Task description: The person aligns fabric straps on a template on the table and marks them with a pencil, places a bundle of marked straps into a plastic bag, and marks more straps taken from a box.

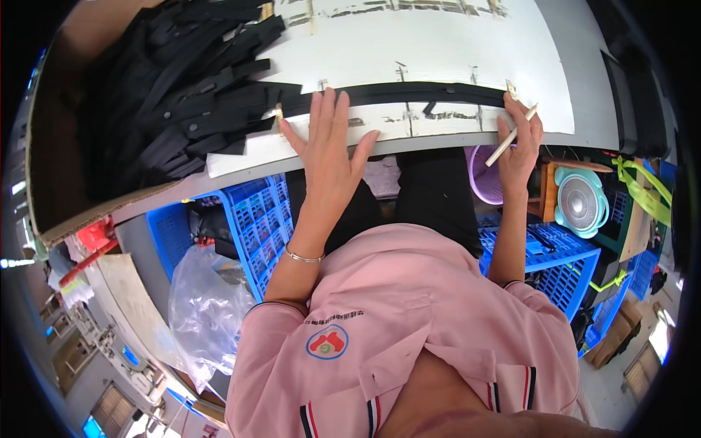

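Note:
A long black fabric strip (409, 93) lies across a white board (504, 44) with dark pencil-like marks and lines on it. My left hand (327, 142) rests flat near the strip's left part, fingers stretched and thumb spread, holding nothing. At the strip's right end, my right hand (517, 157) touches it with a fingertip. A white pencil (504, 142) is held slantwise in that same hand. Bits of yellowish tape (280, 117) stick to the board near both ends of the strip.
A cardboard box (55, 212) at the left holds a heap of black strips (182, 95). The grey table's front edge (453, 140) runs before me. Below stand blue plastic crates (257, 215), a purple basket (483, 179), a turquoise fan (582, 202) and a clear plastic bag (208, 314).

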Demonstrator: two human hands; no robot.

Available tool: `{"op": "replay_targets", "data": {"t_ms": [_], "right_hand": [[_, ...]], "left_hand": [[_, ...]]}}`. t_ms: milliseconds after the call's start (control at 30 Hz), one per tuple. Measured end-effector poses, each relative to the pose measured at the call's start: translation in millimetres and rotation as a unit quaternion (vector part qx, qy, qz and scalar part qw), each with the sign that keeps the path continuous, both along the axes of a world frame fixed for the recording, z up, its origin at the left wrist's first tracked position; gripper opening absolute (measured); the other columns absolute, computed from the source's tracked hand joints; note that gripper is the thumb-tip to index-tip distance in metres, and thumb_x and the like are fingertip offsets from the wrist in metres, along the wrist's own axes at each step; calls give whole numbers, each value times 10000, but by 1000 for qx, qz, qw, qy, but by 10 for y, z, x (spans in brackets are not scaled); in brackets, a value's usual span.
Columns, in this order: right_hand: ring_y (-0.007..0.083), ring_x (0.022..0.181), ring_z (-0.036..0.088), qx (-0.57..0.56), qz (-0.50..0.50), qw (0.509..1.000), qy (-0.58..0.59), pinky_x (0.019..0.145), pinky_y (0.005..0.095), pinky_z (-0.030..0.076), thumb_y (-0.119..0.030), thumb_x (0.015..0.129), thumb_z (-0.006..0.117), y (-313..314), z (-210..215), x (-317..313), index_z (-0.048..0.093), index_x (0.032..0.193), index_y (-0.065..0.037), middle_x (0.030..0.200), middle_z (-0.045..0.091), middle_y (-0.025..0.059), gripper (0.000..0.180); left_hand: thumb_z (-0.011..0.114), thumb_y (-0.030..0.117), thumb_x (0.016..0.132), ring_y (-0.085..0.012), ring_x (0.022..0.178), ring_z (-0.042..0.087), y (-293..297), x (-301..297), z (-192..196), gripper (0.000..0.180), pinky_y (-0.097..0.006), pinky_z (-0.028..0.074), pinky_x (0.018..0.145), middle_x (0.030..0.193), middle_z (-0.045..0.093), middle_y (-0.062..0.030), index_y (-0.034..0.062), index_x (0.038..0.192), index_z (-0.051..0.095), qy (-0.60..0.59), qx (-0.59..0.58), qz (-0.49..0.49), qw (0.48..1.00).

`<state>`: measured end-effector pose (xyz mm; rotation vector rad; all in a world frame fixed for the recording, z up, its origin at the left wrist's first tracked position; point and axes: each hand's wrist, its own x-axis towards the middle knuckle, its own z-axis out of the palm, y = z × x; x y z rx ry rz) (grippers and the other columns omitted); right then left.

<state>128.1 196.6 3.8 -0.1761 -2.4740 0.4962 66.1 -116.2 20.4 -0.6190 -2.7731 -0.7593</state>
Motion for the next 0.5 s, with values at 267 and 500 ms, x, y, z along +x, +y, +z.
{"op": "replay_targets", "data": {"t_ms": [267,500], "right_hand": [[266,1209,604,13,1,1000,-11,1097,422,388,-107,908,737,20,3,5,690,1263,-108,1247,689,78,358],[278,1221,593,-90,-16,996,-16,1086,408,400,-87,963,668,-42,103,-19,659,1271,-99,1282,691,69,308]], "left_hand": [[695,358,951,-336,1519,310,-194,133,-69,696,-677,-57,1172,1593,406,-166,50,1522,444,-38,-18,39,998],[713,362,937,-341,1507,335,-323,83,-84,685,-671,-34,1182,1573,440,-172,25,1488,485,-22,-9,49,999]]}}
